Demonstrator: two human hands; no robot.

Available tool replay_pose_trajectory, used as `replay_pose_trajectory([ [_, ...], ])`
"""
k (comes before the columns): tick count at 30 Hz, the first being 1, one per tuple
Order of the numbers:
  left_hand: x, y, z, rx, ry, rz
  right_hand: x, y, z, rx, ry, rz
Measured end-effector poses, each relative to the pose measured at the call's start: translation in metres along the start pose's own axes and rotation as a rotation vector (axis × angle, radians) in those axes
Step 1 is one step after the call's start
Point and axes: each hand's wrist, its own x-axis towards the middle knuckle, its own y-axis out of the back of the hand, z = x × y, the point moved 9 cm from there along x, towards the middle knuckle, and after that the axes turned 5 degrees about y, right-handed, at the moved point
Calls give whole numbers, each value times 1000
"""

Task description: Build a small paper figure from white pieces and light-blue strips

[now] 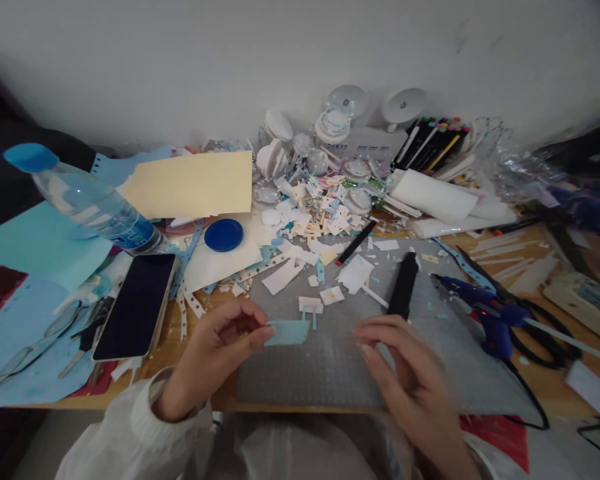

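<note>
A small strip of light blue paper [291, 332] is pinched between the thumb and fingers of my left hand [230, 340], just above the grey cutting mat [330, 380]. My right hand [410, 373] is over the right half of the mat, slightly blurred. Its thumb and fingers are a little apart, and I see nothing held in them. Beyond that hand lies a black box cutter [403, 283]. Near the blue strip are white paper scraps [332, 295] and a small white piece with thin blue strips [311, 305].
At right rest a blue glue gun [495, 313] and black scissors [550, 333]. A phone [135, 307], water bottle [95, 200] and glasses [35, 347] are at left. A blue round lid [223, 235], paper clippings [325, 207] and markers [433, 143] stand toward the wall.
</note>
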Motion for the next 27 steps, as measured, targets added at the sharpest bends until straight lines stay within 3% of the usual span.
replay_pose_trajectory([
  [4, -7, -17, -2, -155, 84, -117, 12, -33, -13, 187, 10, -120],
  [7, -9, -29, -10, -248, 156, -196, 15, -43, -16, 196, 12, -160],
  [21, -7, -44, -18, -455, 202, -278, 5, -52, 11, 504, -298, -161],
  [27, -7, -38, -21, -457, 165, -233, -2, -58, 19, 654, -457, -176],
])
